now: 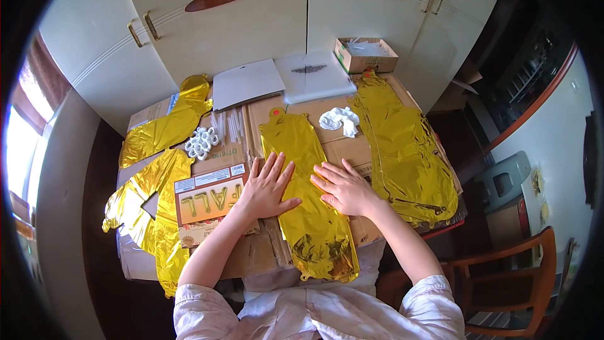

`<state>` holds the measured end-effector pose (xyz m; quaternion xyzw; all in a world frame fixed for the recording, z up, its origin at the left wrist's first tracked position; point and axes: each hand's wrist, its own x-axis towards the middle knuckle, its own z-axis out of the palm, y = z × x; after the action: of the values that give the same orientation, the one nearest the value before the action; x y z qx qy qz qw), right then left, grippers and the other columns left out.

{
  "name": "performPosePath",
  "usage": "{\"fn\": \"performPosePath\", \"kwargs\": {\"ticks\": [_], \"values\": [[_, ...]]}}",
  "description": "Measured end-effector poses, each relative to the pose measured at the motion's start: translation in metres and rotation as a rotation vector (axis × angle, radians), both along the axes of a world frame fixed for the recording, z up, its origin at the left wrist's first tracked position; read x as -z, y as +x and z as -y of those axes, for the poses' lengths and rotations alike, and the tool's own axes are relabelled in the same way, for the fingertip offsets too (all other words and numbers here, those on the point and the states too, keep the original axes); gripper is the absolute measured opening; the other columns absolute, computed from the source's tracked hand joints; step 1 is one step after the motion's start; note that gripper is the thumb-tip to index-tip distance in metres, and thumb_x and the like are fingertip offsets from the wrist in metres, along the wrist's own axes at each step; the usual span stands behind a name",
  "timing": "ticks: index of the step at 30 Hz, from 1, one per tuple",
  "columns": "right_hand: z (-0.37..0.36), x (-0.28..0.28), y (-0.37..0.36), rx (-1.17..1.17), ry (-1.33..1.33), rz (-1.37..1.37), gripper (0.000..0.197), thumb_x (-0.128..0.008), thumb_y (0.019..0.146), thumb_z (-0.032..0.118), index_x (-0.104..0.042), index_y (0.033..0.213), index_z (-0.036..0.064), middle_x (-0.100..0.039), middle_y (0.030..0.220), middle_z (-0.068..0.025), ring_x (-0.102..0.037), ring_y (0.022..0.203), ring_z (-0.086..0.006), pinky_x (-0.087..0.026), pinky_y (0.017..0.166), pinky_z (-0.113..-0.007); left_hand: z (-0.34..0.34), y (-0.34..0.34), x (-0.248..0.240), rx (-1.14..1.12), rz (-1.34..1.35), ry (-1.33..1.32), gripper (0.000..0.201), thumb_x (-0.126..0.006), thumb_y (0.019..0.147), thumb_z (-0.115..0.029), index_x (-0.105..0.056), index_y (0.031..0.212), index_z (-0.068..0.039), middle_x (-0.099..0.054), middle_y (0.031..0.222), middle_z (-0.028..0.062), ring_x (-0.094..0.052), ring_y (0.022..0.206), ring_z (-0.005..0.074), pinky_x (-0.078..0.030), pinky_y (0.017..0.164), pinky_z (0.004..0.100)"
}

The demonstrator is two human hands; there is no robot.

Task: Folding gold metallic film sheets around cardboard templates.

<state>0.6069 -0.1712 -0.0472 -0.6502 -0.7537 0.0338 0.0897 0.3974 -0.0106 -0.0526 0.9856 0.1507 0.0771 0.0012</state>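
Observation:
A flat, uninflated gold foil balloon lies lengthwise before me, its near end creased at the table's front edge. My left hand rests palm down with fingers spread, on the balloon's left edge and the printed package beside it. Across from it, my right hand lies flat on the right edge, fingers stretched out. Neither hand grips anything. The package is orange and shows gold balloon letters, partly covered by my left forearm. Another flat gold balloon is on the right, and a folded one sits at the left.
Farther left lies another gold balloon. White ring-shaped rolls and clear straws are near crumpled white tissue. Behind are a white folder, clear plastic bags and a cardboard box. A wooden chair stands right.

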Motion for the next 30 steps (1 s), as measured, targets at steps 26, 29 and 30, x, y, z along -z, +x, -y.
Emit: {"fn": "performPosePath", "kwargs": {"ticks": [26, 29, 30], "values": [[0.002, 0.003, 0.000, 0.022, 0.043, -0.007, 0.050, -0.051, 0.094, 0.038, -0.047, 0.139, 0.0170, -0.040, 0.147, -0.0049, -0.032, 0.139, -0.0221, -0.018, 0.115, -0.054, 0.009, 0.029, -0.038, 0.238, 0.001, -0.207, 0.077, -0.034, 0.093, -0.063, -0.037, 0.143, -0.004, -0.041, 0.145, 0.0129, -0.030, 0.137, 0.0353, -0.019, 0.111, 0.0546], [0.001, 0.000, -0.001, 0.022, 0.050, -0.045, 0.047, -0.051, 0.094, 0.038, -0.048, 0.137, 0.0192, -0.040, 0.146, -0.0052, -0.032, 0.139, -0.0223, -0.018, 0.115, -0.054, 0.010, 0.044, -0.028, 0.237, 0.016, -0.215, 0.073, -0.034, 0.094, -0.060, -0.040, 0.141, -0.005, -0.047, 0.140, 0.0131, -0.036, 0.132, 0.0347, -0.025, 0.107, 0.0509], [0.001, -0.002, -0.001, 0.027, 0.047, -0.056, 0.047, -0.051, 0.094, 0.039, -0.049, 0.137, 0.0201, -0.040, 0.147, -0.0053, -0.032, 0.139, -0.0224, -0.018, 0.115, -0.054, 0.010, 0.049, -0.027, 0.233, 0.009, -0.225, 0.073, -0.034, 0.094, -0.060, -0.040, 0.141, -0.005, -0.047, 0.140, 0.0131, -0.037, 0.131, 0.0346, -0.026, 0.107, 0.0501]]}}
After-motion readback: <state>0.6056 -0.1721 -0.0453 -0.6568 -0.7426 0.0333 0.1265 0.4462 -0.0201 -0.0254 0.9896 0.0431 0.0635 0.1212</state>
